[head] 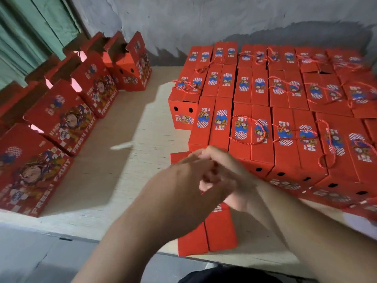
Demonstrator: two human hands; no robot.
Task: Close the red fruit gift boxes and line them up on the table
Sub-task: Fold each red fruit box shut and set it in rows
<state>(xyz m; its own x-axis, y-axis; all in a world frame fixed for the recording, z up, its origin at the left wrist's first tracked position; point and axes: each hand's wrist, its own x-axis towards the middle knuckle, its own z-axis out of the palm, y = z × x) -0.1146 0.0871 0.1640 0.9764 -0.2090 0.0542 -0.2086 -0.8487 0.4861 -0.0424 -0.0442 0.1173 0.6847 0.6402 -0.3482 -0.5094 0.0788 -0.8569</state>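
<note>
**Closed gift boxes fill half the desk as one more is shut**

A block of closed red boxes [285, 103], packed lid-up in rows, covers the desk [126, 127] from twelve to three o'clock; roughly twenty lids show before the block runs off the right edge, so no exact count can be given. Many carry red cord handles lying loose across their tops. Along the nine-to-eleven o'clock side stands a line of open boxes [67, 117], five plainly visible with flaps up, and more cardboard behind them too cut off to count. These appear to be the work left. At six o'clock, near the desk's front edge, lies the single box in hand [210, 235], its two top flaps meeting down the middle. Above it the person's left hand [183, 180] and right hand [230, 174] overlap, fingers curled together; motion blur hides whether either grip holds a cord, a flap or nothing. By appearance, the task is past its midpoint.
</note>
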